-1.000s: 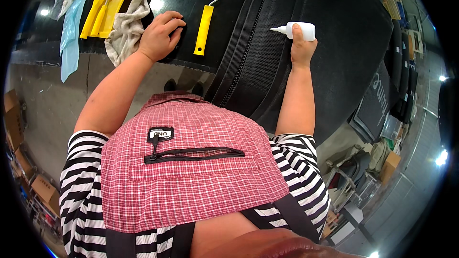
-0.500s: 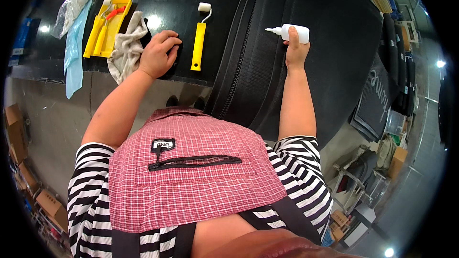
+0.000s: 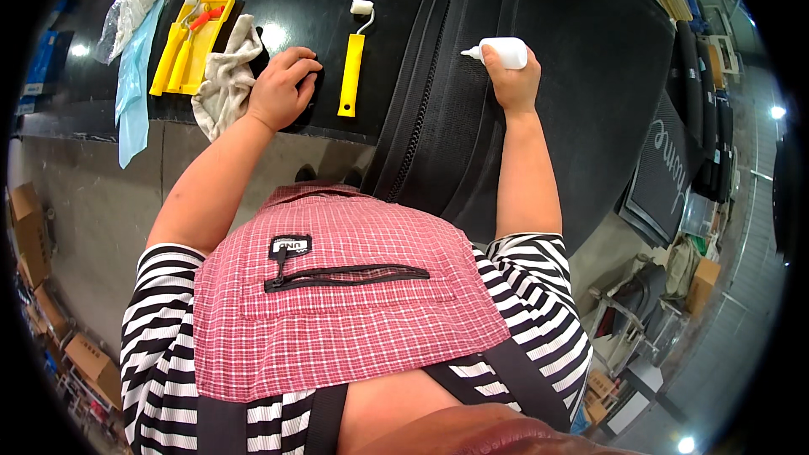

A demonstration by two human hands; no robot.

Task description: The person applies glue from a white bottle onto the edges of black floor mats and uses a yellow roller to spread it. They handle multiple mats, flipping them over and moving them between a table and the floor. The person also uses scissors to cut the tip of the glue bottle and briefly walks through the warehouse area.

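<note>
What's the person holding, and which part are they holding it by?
The right hand holds a white bottle by its body, not its thin tip. The left hand seems to hold nothing.

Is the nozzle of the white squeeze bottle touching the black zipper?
Apart: the head view shows textured black material between the nozzle of the bottle and the black zipper.

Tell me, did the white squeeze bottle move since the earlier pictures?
Yes. The white squeeze bottle, in the right hand, has moved left, a little closer to the black zipper.
</note>
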